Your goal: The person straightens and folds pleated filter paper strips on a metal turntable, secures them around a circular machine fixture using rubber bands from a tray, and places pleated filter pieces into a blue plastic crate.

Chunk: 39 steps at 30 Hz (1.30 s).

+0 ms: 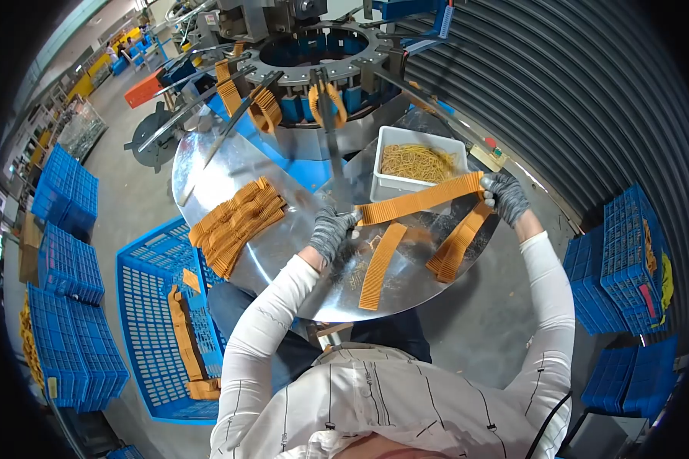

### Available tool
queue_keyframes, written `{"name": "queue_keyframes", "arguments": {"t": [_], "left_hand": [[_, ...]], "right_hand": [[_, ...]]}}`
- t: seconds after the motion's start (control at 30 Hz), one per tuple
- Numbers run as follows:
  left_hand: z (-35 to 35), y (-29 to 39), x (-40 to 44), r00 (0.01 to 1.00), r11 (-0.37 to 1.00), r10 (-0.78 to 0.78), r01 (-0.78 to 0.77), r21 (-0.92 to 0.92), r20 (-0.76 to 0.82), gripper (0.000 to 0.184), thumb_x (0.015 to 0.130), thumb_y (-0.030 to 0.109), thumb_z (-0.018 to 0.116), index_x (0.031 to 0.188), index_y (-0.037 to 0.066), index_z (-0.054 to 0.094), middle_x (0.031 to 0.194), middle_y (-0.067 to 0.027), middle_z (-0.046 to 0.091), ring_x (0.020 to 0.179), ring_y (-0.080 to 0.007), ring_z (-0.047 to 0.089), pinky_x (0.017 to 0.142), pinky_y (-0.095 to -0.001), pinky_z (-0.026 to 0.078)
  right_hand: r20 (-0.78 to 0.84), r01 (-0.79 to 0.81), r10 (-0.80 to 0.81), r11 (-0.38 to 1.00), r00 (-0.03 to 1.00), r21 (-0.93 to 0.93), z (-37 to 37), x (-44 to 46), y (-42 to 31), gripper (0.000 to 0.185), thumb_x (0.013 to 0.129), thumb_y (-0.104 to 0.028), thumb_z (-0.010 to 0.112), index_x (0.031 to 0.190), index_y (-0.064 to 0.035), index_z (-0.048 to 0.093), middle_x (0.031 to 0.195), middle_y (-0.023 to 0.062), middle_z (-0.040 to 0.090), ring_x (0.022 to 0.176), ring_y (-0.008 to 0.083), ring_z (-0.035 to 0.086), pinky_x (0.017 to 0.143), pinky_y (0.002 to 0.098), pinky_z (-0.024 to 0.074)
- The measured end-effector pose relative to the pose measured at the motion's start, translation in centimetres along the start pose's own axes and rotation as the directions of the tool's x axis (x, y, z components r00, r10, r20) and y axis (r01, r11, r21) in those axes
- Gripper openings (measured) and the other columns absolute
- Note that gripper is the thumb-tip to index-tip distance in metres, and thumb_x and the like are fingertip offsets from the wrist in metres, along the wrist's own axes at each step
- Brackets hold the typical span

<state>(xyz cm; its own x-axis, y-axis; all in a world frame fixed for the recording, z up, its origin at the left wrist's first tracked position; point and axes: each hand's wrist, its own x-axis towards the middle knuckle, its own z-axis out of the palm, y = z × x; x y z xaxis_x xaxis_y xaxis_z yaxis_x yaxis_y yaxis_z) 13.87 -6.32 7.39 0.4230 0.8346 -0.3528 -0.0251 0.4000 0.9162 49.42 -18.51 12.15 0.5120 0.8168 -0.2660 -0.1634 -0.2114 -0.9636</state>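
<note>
An orange ribbed strip [421,200] is stretched between my two gloved hands above the round metal table [283,264]. My left hand [334,232] is closed on its left end, and my right hand [505,197] pinches the right end. Another strip [381,268] lies below it on the table. Under my right hand, more strips [461,243] hang or lie near the table edge; whether they touch that hand is unclear. A pile of orange strips [241,222] rests left of my left hand. Behind the stretched strip stands a white bin [384,182] of thin yellowish pieces.
A round machine [321,57] with projecting arms stands behind the table, some arms carrying orange strips. A large blue basket [142,321] with strips is at the lower left. Blue crates [76,329] stack at left, others [624,260] at right. A corrugated wall [589,99] rises at right.
</note>
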Motion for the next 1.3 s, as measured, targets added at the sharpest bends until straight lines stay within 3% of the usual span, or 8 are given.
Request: {"name": "queue_keyframes", "arguments": {"t": [0.4, 0.53, 0.73, 0.87, 1.07, 1.1, 1.2, 1.3], "left_hand": [[2.6, 11.0, 3.1, 0.955, 0.96, 0.184, -0.124, -0.251, 0.231, 0.014, 0.085, 0.009, 0.059, 0.093, -0.002, 0.059, 0.071, -0.0078, 0.06, 0.056, -0.0149, 0.058, 0.05, -0.0245, 0.051], [1.3, 12.9, 1.9, 0.98, 0.972, 0.158, -0.133, -0.194, 0.118, 0.016, 0.083, 0.005, 0.06, 0.095, -0.005, 0.059, 0.07, -0.0105, 0.061, 0.05, -0.0169, 0.057, 0.047, -0.0254, 0.051], [2.1, 15.1, 1.9, 0.968, 0.951, 0.241, -0.25, 0.182, 0.068, 0.017, 0.078, 0.011, 0.069, 0.089, -0.001, 0.064, 0.074, -0.0073, 0.065, 0.058, -0.0109, 0.06, 0.049, -0.022, 0.05], [1.6, 14.0, 2.4, 0.83, 0.701, 0.526, -0.547, 0.457, 0.187, 0.028, 0.075, 0.013, 0.072, 0.098, 0.0, 0.065, 0.08, -0.0077, 0.067, 0.066, -0.0095, 0.06, 0.062, -0.0234, 0.05], [3.1, 13.1, 3.6, 0.765, 0.585, 0.644, -0.506, 0.634, 0.016, 0.027, 0.069, 0.014, 0.076, 0.091, 0.001, 0.067, 0.077, -0.0092, 0.068, 0.066, -0.012, 0.061, 0.063, -0.0263, 0.049], [3.1, 12.8, 4.1, 0.706, 0.508, 0.706, -0.552, 0.662, 0.047, 0.026, 0.07, 0.016, 0.075, 0.09, 0.002, 0.066, 0.076, -0.0104, 0.067, 0.066, -0.0146, 0.061, 0.063, -0.0278, 0.048], [2.7, 12.1, 5.1, 0.582, 0.394, 0.812, -0.604, 0.693, 0.045, 0.026, 0.072, 0.018, 0.074, 0.089, 0.0, 0.066, 0.075, -0.0114, 0.067, 0.064, -0.0181, 0.061, 0.064, -0.0285, 0.049], [2.2, 11.5, 3.2, 0.548, 0.421, 0.836, -0.643, 0.64, 0.0, 0.022, 0.075, 0.017, 0.071, 0.087, -0.001, 0.065, 0.076, -0.0124, 0.066, 0.066, -0.019, 0.062, 0.066, -0.0284, 0.049]], "right_hand": [[0.464, 0.282, -0.116, 0.91, 0.878, -0.305, 17.8, 0.7, -9.3, 0.016, 0.082, -0.017, 0.064, 0.088, -0.0025, 0.063, 0.064, -0.0019, 0.053, 0.054, 0.0036, 0.048, 0.041, 0.0178, 0.0371], [0.474, 0.37, -0.179, 0.861, 0.862, -0.349, 20.9, -0.2, -10.2, 0.014, 0.08, -0.017, 0.066, 0.083, -0.0035, 0.065, 0.066, 0.0011, 0.059, 0.052, 0.0059, 0.05, 0.043, 0.0195, 0.0408], [0.467, 0.464, -0.243, 0.764, 0.85, -0.447, 22.0, -1.4, -11.9, 0.012, 0.076, -0.013, 0.068, 0.075, -0.0008, 0.068, 0.06, 0.0056, 0.062, 0.049, 0.0099, 0.051, 0.05, 0.0262, 0.0443], [0.487, 0.485, -0.23, 0.717, 0.842, -0.5, 22.6, 1.7, -11.5, 0.013, 0.076, -0.015, 0.068, 0.074, -0.0017, 0.069, 0.059, 0.0058, 0.062, 0.052, 0.0111, 0.053, 0.053, 0.0274, 0.0451], [0.528, 0.604, -0.295, 0.333, 0.796, -0.724, 24.3, 3.2, -12.5, 0.024, 0.08, -0.025, 0.061, 0.072, -0.0034, 0.069, 0.061, 0.0145, 0.061, 0.053, 0.0247, 0.055, 0.059, 0.0336, 0.0471], [0.649, 0.699, -0.34, 0.034, 0.68, -0.715, 24.7, 2.9, -13.2, 0.032, 0.078, -0.027, 0.063, 0.071, 0.0038, 0.063, 0.053, 0.0173, 0.053, 0.048, 0.0251, 0.05, 0.052, 0.0354, 0.0441], [0.758, 0.697, -0.277, -0.299, 0.591, -0.652, 26.0, 5.8, -12.8, 0.034, 0.077, -0.03, 0.063, 0.071, 0.0033, 0.062, 0.058, 0.0206, 0.054, 0.052, 0.0326, 0.05, 0.054, 0.0385, 0.0438], [0.725, 0.667, -0.335, -0.289, 0.602, -0.687, 27.2, 5.2, -13.4, 0.034, 0.079, -0.032, 0.057, 0.072, 0.0004, 0.063, 0.069, 0.0216, 0.059, 0.066, 0.035, 0.059, 0.061, 0.0389, 0.0467]]}}
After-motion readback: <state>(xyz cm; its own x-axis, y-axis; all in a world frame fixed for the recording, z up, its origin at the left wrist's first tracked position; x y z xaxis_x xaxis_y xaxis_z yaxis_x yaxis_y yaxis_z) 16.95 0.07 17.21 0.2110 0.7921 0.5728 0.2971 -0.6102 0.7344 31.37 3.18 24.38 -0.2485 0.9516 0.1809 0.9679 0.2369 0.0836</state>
